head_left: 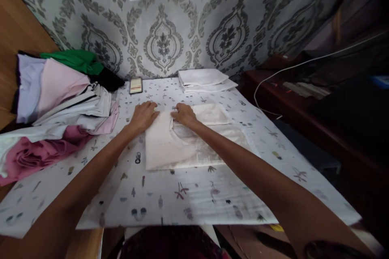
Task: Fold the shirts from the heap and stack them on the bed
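The left hand (pixel 143 116) and right hand (pixel 185 115) are set at the far edge of a cream cloth (pixel 165 151); whether it is pinched cannot be told. Partly hidden by the right forearm (pixel 237 151), it is laid mid-table on a printed sheet (pixel 194 200) before patterned wallpaper (pixel 194 12), its long axis running left-right, curved edge opening rightward.

Your cloth (pixel 164 149): plain cream | your tablecloth (pixel 197 198): white, small scattered multicoloured motifs | wallpaper (pixel 194 16) facing you: pale grey, darker damask | clothes pile (pixel 67 85): green, black, lilac, pinks, white
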Motion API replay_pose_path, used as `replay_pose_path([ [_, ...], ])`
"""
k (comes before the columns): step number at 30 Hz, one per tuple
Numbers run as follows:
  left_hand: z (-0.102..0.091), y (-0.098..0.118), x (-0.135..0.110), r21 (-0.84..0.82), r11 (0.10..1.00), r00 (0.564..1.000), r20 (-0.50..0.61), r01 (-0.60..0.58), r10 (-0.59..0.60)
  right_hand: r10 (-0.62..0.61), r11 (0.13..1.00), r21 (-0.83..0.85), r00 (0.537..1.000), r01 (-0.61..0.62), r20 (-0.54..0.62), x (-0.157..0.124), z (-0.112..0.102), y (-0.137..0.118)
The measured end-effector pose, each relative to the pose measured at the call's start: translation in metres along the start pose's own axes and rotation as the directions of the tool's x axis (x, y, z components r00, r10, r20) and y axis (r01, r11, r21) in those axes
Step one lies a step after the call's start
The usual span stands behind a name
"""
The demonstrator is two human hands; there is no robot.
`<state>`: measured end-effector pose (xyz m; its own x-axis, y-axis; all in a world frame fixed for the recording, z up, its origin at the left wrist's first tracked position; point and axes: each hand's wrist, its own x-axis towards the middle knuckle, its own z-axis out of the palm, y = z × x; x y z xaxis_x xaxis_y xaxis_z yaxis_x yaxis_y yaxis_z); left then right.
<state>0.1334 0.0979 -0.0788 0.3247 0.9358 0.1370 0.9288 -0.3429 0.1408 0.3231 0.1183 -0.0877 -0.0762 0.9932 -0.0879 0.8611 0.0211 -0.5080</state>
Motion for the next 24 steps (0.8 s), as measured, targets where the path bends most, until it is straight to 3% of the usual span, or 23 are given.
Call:
replay_pose_path([
  [4, 0.003, 0.027, -0.053, -0.137, 0.982, 0.991, 0.015, -0.133, 0.136, -0.012, 0.999, -0.038, 1.000, 0.012, 0.002, 0.001, 0.002, 0.001],
  [9, 0.027, 0.044, -0.114, -0.056, 0.953, 0.943, 0.143, -0.296, 0.302, -0.036, 0.996, -0.085, 0.999, 0.035, -0.006, 0.005, 0.005, 0.002],
  [14, 0.030, 0.042, -0.119, 0.009, 0.951, 0.940, 0.155, -0.310, 0.305, -0.046, 0.985, -0.167, 0.998, 0.040, -0.034, -0.001, -0.007, 0.002],
  [18, 0.015, 0.055, -0.117, -0.033, 0.940, 0.923, 0.178, -0.340, 0.340, -0.100, 0.982, -0.171, 0.989, 0.082, -0.105, -0.034, -0.022, -0.001],
  [21, 0.011, 0.068, -0.118, -0.081, 0.930, 0.914, 0.173, -0.359, 0.368, -0.345, 0.937, -0.121, 0.920, 0.328, -0.184, -0.075, -0.019, -0.003],
  [24, 0.019, 0.075, -0.119, -0.069, 0.931, 0.919, 0.153, -0.358, 0.364, -0.561, 0.827, -0.124, 0.818, 0.548, -0.127, -0.108, 0.003, 0.002],
])
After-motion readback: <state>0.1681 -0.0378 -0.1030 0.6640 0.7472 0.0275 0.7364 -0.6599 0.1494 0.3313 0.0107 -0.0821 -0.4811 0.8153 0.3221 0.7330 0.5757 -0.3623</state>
